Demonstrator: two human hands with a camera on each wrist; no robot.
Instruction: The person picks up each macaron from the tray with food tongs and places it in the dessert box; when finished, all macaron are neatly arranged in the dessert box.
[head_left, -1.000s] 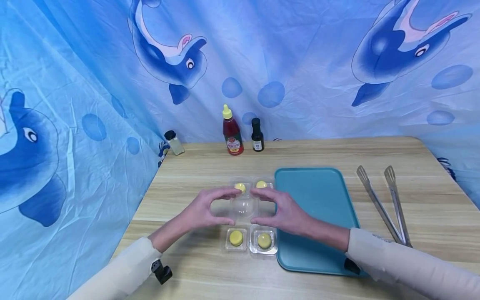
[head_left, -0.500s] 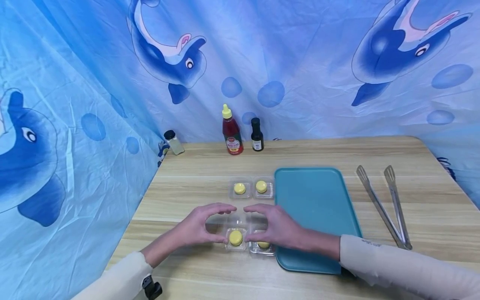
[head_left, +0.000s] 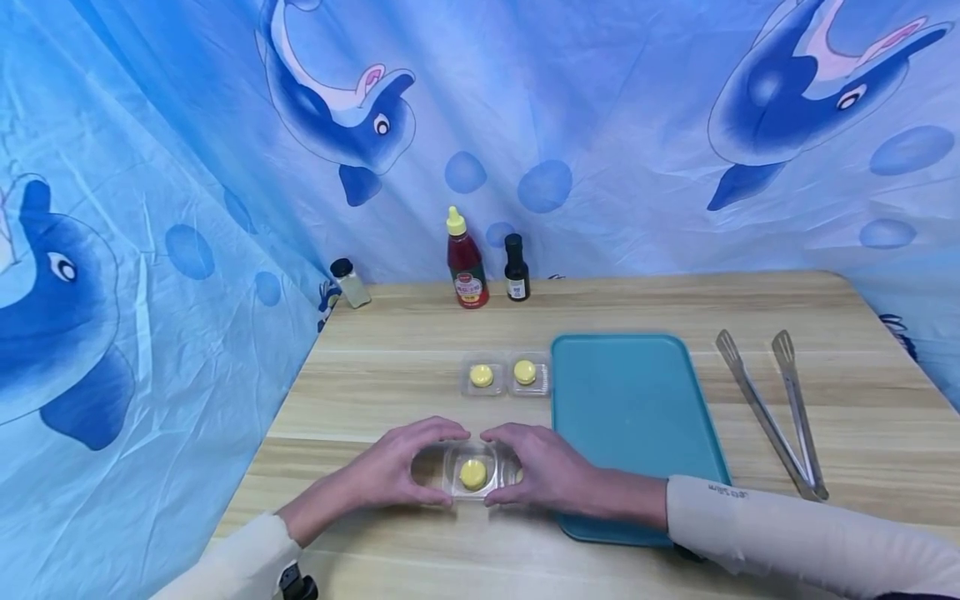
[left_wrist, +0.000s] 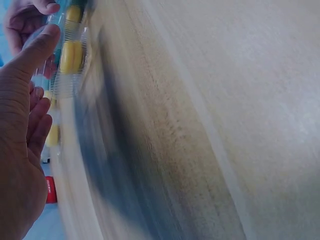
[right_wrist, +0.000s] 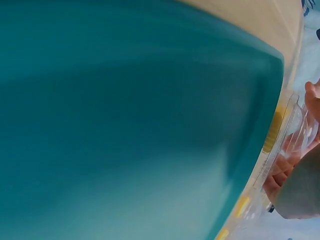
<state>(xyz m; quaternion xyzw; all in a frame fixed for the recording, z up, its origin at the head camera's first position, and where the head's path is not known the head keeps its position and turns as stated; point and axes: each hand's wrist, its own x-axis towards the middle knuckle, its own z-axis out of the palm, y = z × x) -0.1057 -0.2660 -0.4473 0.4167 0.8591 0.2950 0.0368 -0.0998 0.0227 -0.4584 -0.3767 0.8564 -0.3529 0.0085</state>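
Observation:
Both hands reach in from the sides over a small clear plastic box with a yellow macaron (head_left: 473, 475) inside. Between them they hold a clear domed lid (head_left: 456, 454) right on top of that box. My left hand (head_left: 393, 467) curls its fingers at the far edge, its thumb at the near edge. Opposite it, my right hand (head_left: 543, 467) grips the lid's other side the same way. That hand largely covers a neighbouring box (head_left: 510, 472). In the left wrist view, the macaron (left_wrist: 71, 56) shows beside the left thumb.
Two more boxed macarons, one left (head_left: 482, 376) and one right (head_left: 525, 372), sit farther back. A teal tray (head_left: 637, 408) lies under the right forearm, with metal tongs (head_left: 780, 425) beyond. A sauce bottle (head_left: 467, 271), dark bottle (head_left: 516, 271) and shaker (head_left: 350, 285) stand behind.
Both hands have brought the clear lid from between the two rows of boxes toward the person, down onto the front left box. The back boxes are uncovered from view.

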